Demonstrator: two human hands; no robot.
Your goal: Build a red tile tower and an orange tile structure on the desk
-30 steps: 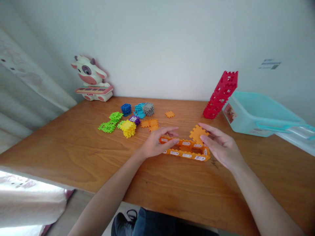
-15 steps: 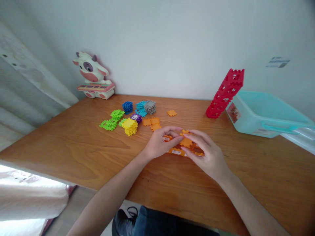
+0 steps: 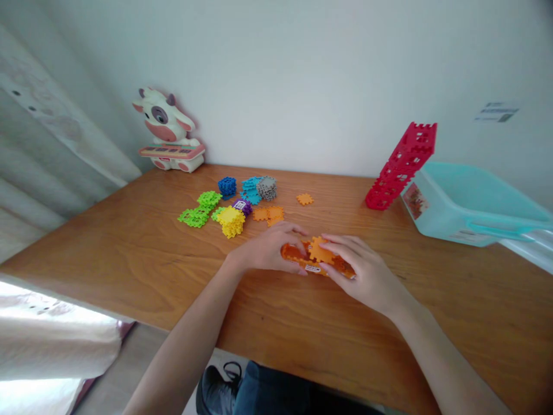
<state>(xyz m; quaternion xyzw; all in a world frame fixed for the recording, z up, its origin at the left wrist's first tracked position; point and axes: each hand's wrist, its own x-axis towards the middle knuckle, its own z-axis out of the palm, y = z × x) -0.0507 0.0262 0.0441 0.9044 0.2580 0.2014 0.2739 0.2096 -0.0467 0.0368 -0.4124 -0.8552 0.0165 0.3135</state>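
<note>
A long orange block structure (image 3: 302, 260) of interlocking plastic tiles lies flat on the wooden table (image 3: 129, 248), near the middle. My left hand (image 3: 265, 251) curls over its left end and grips it. My right hand (image 3: 365, 274) covers its right part, fingers pressing a loose orange tile (image 3: 319, 250) down onto the top of the structure. Both hands touch the structure; its right end is hidden under my right hand.
Behind the hands lie loose orange tiles (image 3: 268, 214), a yellow cube (image 3: 231, 222), green pieces (image 3: 199, 210), blue (image 3: 227, 186), teal and grey stacks (image 3: 266, 188). A red tile tower (image 3: 401, 165) leans on a teal bin (image 3: 470, 210) at right. A cow toy (image 3: 168, 132) stands at the back left.
My right hand brought the orange tile from the structure's right end leftward and down onto its top. My left hand shifted slightly left along the structure.
</note>
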